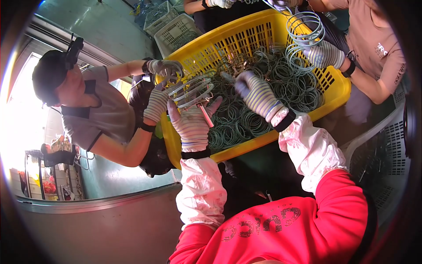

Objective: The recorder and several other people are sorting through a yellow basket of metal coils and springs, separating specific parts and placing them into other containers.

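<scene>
My left hand (193, 127), in a striped glove, is closed on a wire coil (193, 90) of several loops above the yellow basket's near left side. A short metal rod (205, 115) with a pinkish lower part sticks down from the coil, beside my thumb. My right hand (260, 94), also gloved, is over the middle of the basket with its fingers curled in. What it grips, if anything, is hard to make out. Beneath both hands, many grey wire coils (246, 119) lie heaped in the yellow basket (257, 140).
A co-worker (105, 105) on the left holds wire loops (170, 70) close to my left hand. Another person (369, 48) on the right lifts a long coil (303, 37). Gloved hands show at the far rim. White crates (176, 33) stand behind; a pale basket (387, 145) is at right.
</scene>
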Demonstrator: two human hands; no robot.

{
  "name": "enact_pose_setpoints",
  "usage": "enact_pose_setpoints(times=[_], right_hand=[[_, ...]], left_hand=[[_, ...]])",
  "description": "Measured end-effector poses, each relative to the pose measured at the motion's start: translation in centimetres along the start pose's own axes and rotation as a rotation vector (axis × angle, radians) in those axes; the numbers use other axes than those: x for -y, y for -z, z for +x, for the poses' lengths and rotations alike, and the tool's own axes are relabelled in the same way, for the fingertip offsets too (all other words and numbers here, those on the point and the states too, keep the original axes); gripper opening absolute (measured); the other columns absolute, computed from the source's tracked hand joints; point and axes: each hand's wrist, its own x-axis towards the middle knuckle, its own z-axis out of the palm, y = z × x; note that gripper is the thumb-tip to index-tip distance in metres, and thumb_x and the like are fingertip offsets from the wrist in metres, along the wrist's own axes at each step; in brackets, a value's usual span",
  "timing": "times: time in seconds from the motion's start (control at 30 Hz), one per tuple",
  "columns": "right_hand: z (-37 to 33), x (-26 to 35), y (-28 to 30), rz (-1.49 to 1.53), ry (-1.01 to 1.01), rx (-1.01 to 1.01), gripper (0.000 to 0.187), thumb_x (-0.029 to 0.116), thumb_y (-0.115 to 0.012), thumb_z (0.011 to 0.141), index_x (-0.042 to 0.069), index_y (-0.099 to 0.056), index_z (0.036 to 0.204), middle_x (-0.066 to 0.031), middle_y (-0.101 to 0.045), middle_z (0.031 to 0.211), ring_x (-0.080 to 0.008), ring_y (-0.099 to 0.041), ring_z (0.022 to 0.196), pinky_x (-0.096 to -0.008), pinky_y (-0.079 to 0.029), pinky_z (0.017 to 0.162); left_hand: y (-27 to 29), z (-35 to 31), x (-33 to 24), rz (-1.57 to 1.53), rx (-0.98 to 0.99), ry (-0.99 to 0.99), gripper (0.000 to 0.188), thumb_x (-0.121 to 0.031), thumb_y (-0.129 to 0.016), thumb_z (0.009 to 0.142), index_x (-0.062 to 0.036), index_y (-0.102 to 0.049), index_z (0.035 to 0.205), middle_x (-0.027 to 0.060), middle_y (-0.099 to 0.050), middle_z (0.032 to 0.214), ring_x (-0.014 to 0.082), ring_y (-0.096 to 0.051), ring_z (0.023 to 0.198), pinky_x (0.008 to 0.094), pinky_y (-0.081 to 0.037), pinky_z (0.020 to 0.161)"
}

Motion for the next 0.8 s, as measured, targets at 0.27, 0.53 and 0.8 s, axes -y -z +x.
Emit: enact_pose_setpoints(times=[0.27, 0.53, 0.8], right_hand=[[2.7, -3.4, 3.9, 1.071, -0.749, -0.198, 0.018, 0.024, -0.058, 0.103, 0.010, -0.062, 0.114, -0.0040, -0.068, 0.085, -0.0182, -0.067, 0.067, -0.0370, -0.061, 0.062], [1.2, -0.5, 3.8, 1.163, -0.724, 0.244, 0.027, 0.029, -0.061, 0.099, 0.010, -0.062, 0.118, -0.0081, -0.073, 0.107, -0.0236, -0.070, 0.099, -0.0402, -0.055, 0.091], [1.5, -2.6, 3.4, 1.181, -0.710, 0.356, 0.026, 0.032, -0.061, 0.101, 0.012, -0.066, 0.116, -0.0062, -0.073, 0.113, -0.0199, -0.071, 0.103, -0.0357, -0.056, 0.089]], left_hand=[[-1.1, 0.4, 2.8, 0.506, -0.070, -0.264, 0.084, -0.022, -0.079, 0.085, -0.0126, -0.032, 0.154, 0.0104, -0.048, 0.143, 0.0302, -0.053, 0.126, 0.0509, -0.049, 0.104], [-1.7, -0.5, 4.2, 0.866, 0.118, -0.223, 0.095, -0.007, -0.089, 0.071, -0.0129, -0.038, 0.150, 0.0079, -0.043, 0.147, 0.0251, -0.049, 0.132, 0.0420, -0.048, 0.108], [-2.1, -0.3, 4.2, 1.195, 0.277, -0.223, 0.090, -0.013, -0.091, 0.067, -0.0087, -0.047, 0.144, 0.0096, -0.037, 0.153, 0.0270, -0.047, 0.136, 0.0423, -0.049, 0.107]])
